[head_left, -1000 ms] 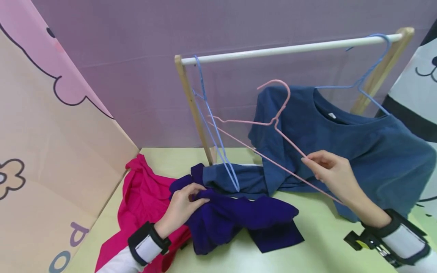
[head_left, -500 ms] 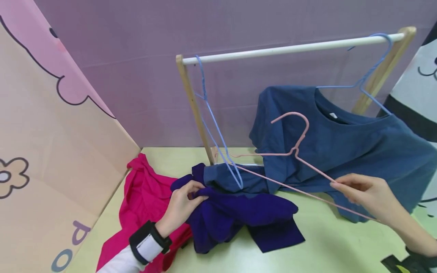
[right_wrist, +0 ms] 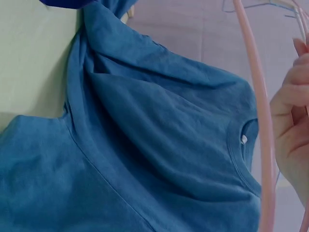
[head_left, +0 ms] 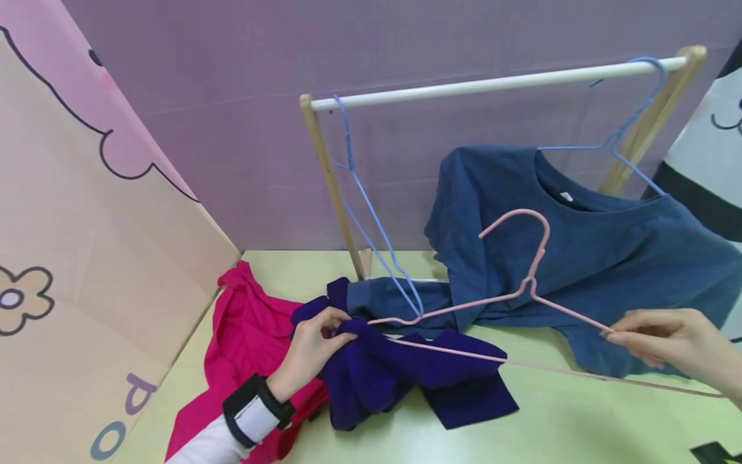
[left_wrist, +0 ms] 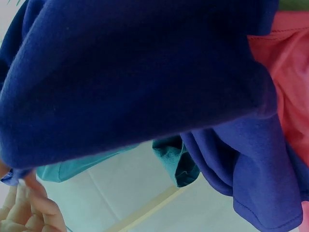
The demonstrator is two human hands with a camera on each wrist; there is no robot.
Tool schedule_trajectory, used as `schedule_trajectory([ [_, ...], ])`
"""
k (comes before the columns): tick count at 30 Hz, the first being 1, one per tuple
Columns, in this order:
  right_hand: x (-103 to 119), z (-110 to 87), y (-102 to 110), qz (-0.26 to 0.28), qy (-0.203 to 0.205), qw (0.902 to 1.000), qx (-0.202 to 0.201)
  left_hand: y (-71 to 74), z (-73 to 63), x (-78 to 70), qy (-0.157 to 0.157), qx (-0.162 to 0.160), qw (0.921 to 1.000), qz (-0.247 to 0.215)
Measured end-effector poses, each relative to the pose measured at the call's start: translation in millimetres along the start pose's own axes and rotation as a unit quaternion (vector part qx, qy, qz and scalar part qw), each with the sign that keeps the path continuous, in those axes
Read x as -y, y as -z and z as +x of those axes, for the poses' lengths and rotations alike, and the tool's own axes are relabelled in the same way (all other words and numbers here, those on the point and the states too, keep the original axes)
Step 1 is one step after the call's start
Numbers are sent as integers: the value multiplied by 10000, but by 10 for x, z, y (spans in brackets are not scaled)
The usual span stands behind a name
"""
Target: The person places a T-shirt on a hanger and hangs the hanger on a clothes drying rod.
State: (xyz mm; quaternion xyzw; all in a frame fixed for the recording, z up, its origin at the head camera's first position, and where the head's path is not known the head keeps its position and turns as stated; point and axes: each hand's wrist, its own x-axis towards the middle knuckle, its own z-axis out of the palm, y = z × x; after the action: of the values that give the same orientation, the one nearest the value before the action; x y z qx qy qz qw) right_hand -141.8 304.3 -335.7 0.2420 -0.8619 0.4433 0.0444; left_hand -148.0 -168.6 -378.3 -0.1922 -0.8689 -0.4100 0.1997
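My left hand pinches the edge of a dark purple garment bunched on the table. In the left wrist view the purple cloth fills most of the picture, with the left hand's fingers at its lower left corner. Thumb and fingers of my right hand pinch one shoulder of a pink hanger. The hanger's far end reaches the held edge of the purple garment; whether it lies inside the cloth I cannot tell. In the right wrist view a pink bar of the hanger crosses in front.
A rack with a white rail stands behind. On its right hangs a blue T-shirt on a blue hanger; a bare blue hanger hangs at the left. A crimson garment lies left on the pale table.
My right hand has moved right and down with the pink hanger, whose far end has dropped to the purple garment. My left hand stays in place. The bare blue hanger has swung slightly.
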Motion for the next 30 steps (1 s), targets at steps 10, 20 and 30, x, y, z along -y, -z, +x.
schedule_trajectory([
  [10, -61, -31, 53, 272, 67, 9987, 420, 24, 19, -20, 77, 1226, 9909, -543],
  [20, -54, 9, -86, 784, 29, 9941, 743, 4, 41, -97, -367, 1750, 9831, -403],
  [30, 52, 162, -333, 1437, 481, 9803, 1268, -119, 51, -190, -1135, 2054, 9718, -232],
])
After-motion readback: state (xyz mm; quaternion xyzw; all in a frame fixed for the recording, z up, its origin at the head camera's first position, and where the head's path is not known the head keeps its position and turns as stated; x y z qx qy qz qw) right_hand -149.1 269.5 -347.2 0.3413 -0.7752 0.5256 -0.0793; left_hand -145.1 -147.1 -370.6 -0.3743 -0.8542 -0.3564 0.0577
